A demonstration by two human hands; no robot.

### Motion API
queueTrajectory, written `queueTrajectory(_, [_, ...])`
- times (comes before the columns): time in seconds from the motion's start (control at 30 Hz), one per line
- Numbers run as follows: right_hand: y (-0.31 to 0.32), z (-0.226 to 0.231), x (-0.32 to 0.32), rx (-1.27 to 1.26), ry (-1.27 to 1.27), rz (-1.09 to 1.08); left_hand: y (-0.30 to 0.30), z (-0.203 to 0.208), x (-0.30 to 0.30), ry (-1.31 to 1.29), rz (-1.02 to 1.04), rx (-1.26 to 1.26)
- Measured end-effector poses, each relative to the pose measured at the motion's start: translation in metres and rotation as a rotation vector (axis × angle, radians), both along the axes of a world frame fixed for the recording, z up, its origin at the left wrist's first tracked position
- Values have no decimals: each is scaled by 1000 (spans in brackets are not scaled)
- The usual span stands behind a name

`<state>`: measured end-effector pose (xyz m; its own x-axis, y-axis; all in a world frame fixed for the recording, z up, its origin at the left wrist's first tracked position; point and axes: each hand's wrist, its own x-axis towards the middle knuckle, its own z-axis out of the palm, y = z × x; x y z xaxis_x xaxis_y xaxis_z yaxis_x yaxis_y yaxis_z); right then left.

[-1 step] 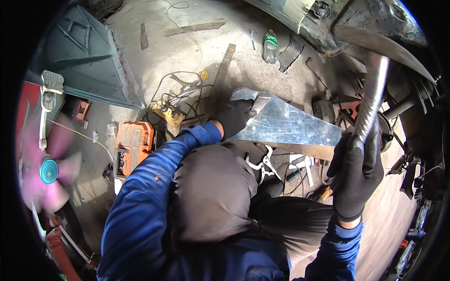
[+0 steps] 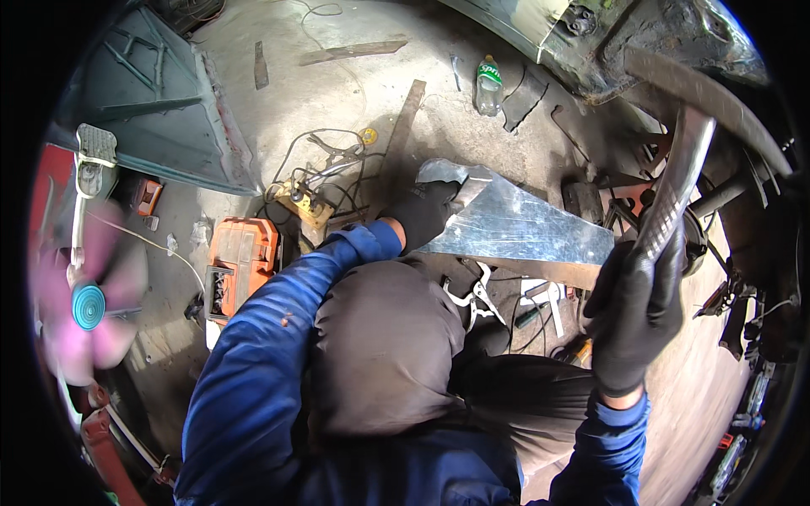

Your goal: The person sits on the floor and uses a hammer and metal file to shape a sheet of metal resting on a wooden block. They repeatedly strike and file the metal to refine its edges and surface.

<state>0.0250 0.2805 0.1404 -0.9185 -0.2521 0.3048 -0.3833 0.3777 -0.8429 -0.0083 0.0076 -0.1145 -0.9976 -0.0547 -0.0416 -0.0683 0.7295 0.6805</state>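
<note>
My right hand (image 2: 637,316), in a black glove, is closed round the metal handle of a hammer (image 2: 679,173). The hammer is raised at the right, its long curved head above the hand and clear of the metal. My left hand (image 2: 422,215), also gloved, is closed on the left end of a shiny bent piece of sheet metal (image 2: 527,221). A narrow strip of metal stands up beside its fingers; part of the grip is hidden. The sheet tapers to the right, and its near edge is folded down. It lies just beyond my knees.
At the left stand an orange toolbox (image 2: 242,263) and a spinning pink fan (image 2: 88,306). Locking pliers (image 2: 479,297) lie near my knees. Cables, a flat bar (image 2: 405,126) and a plastic bottle (image 2: 488,86) are on the floor. A large vehicle part (image 2: 666,38) overhangs the far right.
My right hand has shifted slightly left and down, and the hammer's head has tipped a little to the right. My left hand and the sheet metal look almost unmoved.
</note>
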Motion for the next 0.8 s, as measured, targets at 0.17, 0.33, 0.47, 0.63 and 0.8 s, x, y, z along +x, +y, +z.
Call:
queueTrajectory(0.17, [-10, -38, -5, 525, -54, 199, -2, 7, 0, 64, -86, 55])
queueTrajectory(0.33, [8, -28, -9, 443, -221, 77, -14, 11, 2, -51, 52, 147])
queueTrajectory(0.47, [2, 0, -8, 258, -289, -22, -20, 6, -1, -28, -13, 199])
queueTrajectory(0.63, [-3, 28, -14, -4, -42, -76, -11, -1, -4, 50, -27, 62])
queueTrajectory(0.8, [-9, -3, -20, 196, 190, 107, -6, -1, -13, 116, -112, -63])
